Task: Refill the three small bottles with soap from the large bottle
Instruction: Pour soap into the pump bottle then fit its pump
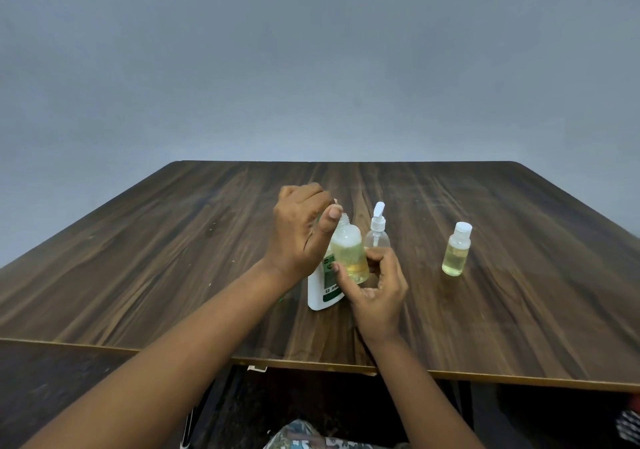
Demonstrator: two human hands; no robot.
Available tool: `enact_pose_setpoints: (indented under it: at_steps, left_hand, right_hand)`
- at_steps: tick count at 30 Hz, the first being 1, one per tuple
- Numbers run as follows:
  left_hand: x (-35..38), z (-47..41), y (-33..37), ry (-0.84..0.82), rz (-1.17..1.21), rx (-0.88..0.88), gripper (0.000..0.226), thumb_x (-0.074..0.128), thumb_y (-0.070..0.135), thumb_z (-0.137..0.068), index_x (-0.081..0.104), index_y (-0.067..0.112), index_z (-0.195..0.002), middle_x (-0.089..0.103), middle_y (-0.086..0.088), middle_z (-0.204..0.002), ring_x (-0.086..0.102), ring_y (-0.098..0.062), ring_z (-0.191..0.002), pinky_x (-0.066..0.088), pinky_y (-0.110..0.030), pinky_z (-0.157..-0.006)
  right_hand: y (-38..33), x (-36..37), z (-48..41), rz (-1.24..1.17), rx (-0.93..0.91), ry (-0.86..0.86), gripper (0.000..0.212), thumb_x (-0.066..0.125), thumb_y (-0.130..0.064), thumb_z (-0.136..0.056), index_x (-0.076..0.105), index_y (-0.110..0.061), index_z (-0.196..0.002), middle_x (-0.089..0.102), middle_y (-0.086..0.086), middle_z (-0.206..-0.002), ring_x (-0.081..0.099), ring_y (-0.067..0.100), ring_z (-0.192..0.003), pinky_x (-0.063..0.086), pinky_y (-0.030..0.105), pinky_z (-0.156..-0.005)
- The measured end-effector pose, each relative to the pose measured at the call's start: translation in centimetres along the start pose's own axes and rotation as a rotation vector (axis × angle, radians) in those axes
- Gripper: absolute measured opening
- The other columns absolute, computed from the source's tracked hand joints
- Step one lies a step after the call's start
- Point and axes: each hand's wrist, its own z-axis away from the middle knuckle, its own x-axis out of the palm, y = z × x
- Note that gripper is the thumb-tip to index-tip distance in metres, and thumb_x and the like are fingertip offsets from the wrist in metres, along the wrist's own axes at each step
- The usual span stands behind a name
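Bare forearms reaching toward 12 o'clock, left hand (303,230) raised with fingers curled, right hand (379,285) at its 4 o'clock, fingers wrapped round a small bottle (349,254)

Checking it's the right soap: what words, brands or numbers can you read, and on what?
Large white bottle, green label: print there, too blurred and partly covered to read.
Nearest small bottle, pump bottle, capped bottle: no text visible.

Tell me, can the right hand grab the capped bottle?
Probably not yet: the right hand holds the soap-filled bottle. The capped bottle stands apart with open table between, so likely yes once freed.
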Motion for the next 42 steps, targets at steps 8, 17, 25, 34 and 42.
enact_pose_setpoints:
  at_steps: [8, 17, 25, 34, 42]
  left_hand:
    - [-0.2, -0.4, 0.1, -0.011, 0.000, -0.008, 0.080, 0.014, 0.053, -0.100, 0.061, 0.001, -0.063, 0.059, -0.009, -0.062, 0.057, -0.023, -0.062, 0.036, -0.038, -0.069]
    - [0.1, 0.9, 0.0, -0.016, 0.006, -0.026, 0.074, 0.019, 0.054, -0.099, 0.063, 0.004, -0.066, 0.059, -0.003, -0.064, 0.053, -0.014, -0.065, 0.034, -0.029, -0.071]
    - [-1.8, 1.7, 0.2, -0.058, 0.276, -0.183, 0.068, 0.020, 0.061, -0.096, 0.069, 0.015, -0.107, 0.067, 0.000, -0.113, 0.058, -0.011, -0.116, 0.043, -0.048, -0.096]
    - [-7.7, 9.0, -2.3, -0.275, -0.093, -0.592, 0.049, 0.040, 0.066, -0.077, 0.056, 0.038, -0.114, 0.056, 0.018, -0.114, 0.053, -0.009, -0.109, 0.042, -0.042, -0.095]
    - [-5.9, 11.9, -2.8, -0.570, -0.332, -0.563, 0.059, 0.067, 0.043, -0.082, 0.046, 0.032, -0.135, 0.051, 0.008, -0.121, 0.045, -0.017, -0.115, 0.026, -0.032, -0.083]
  right_hand:
    - [0.3, 0.2, -0.3, -0.016, -0.012, -0.011, 0.031, 0.073, -0.033, -0.073, 0.050, -0.021, -0.090, 0.053, -0.003, -0.082, 0.051, 0.007, -0.072, 0.044, 0.012, -0.060]
    - [0.1, -0.1, 0.0, 0.033, -0.055, -0.034, 0.033, 0.073, -0.034, -0.072, 0.047, -0.021, -0.087, 0.053, -0.003, -0.078, 0.050, 0.009, -0.068, 0.042, 0.016, -0.058]
    - [0.2, 0.0, 0.1, -0.005, -0.017, -0.037, 0.033, 0.074, -0.034, -0.074, 0.054, -0.015, -0.090, 0.057, 0.000, -0.083, 0.056, 0.012, -0.074, 0.048, 0.024, -0.060]
    - [-0.3, -1.3, -0.1, -0.125, 0.156, -0.029, 0.035, 0.077, -0.022, -0.075, 0.049, -0.028, -0.094, 0.064, -0.005, -0.089, 0.064, 0.004, -0.078, 0.053, 0.020, -0.064]
    - [-0.3, -2.3, 0.1, -0.357, 0.394, -0.030, 0.051, 0.071, -0.017, -0.077, 0.044, -0.012, -0.121, 0.057, 0.002, -0.110, 0.062, 0.004, -0.096, 0.050, 0.019, -0.080]
